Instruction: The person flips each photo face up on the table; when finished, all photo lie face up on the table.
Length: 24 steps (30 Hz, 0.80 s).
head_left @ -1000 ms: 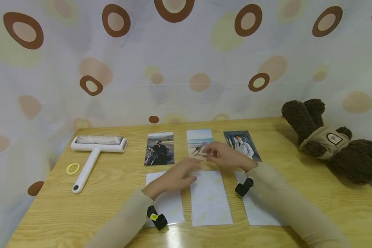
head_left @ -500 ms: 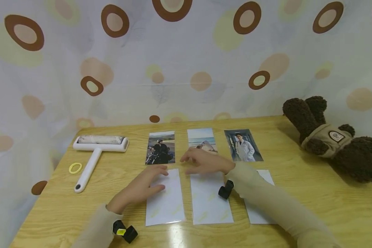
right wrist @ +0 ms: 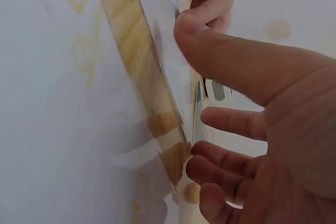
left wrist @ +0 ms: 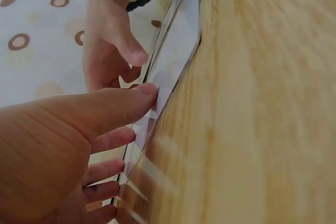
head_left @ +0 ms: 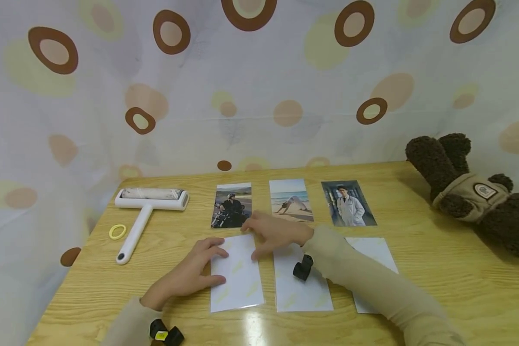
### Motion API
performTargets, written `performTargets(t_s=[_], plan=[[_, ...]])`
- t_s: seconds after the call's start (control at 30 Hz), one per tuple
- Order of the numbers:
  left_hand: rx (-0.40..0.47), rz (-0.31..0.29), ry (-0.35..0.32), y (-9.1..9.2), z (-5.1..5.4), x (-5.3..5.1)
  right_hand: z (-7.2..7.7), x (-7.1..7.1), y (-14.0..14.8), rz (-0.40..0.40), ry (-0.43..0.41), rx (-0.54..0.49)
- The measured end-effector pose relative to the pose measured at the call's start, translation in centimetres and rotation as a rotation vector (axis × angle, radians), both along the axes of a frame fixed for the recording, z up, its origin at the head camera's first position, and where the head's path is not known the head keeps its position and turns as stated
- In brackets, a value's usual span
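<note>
Three white glossy cards with faint yellowish marks lie in the near row: a left card [head_left: 238, 288], a middle card [head_left: 300, 295] and a right card [head_left: 376, 250]. My left hand [head_left: 186, 276] is at the left card's left edge, thumb and fingertips at its margin. Over that card's upper right corner reaches my right hand [head_left: 277, 233], fingers loosely bent, thumb apart; its forearm covers parts of the middle and right cards. In the right wrist view the right thumb [right wrist: 220, 51] and fingers have nothing between them. Whether the fingertips press the card cannot be told.
Behind lie three photos: a motorcycle rider [head_left: 232, 206], a bending figure on a beach [head_left: 290, 194] and a person in a white coat [head_left: 349, 206]. A white lint roller [head_left: 142, 221] and yellow ring [head_left: 117, 231] lie left. A brown plush bear [head_left: 471, 197] lies right.
Both hands have moved left and nearer, from over the beach photo and middle card to the left card. The beach photo is now uncovered. The cards stay in place.
</note>
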<state>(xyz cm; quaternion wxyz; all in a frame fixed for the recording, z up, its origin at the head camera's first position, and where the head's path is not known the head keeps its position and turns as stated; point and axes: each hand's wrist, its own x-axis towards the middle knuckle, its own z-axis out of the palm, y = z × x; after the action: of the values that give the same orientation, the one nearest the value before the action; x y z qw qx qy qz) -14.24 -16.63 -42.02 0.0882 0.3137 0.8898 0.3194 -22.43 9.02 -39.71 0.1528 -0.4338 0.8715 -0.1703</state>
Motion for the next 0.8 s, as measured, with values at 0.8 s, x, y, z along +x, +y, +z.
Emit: performTargets(t_s=[0.8], plan=[[-0.103,0.327,-0.039,0.7,0.9,0.4,0.9,0.6,-2.1,-0.116,-0.068,0.115]])
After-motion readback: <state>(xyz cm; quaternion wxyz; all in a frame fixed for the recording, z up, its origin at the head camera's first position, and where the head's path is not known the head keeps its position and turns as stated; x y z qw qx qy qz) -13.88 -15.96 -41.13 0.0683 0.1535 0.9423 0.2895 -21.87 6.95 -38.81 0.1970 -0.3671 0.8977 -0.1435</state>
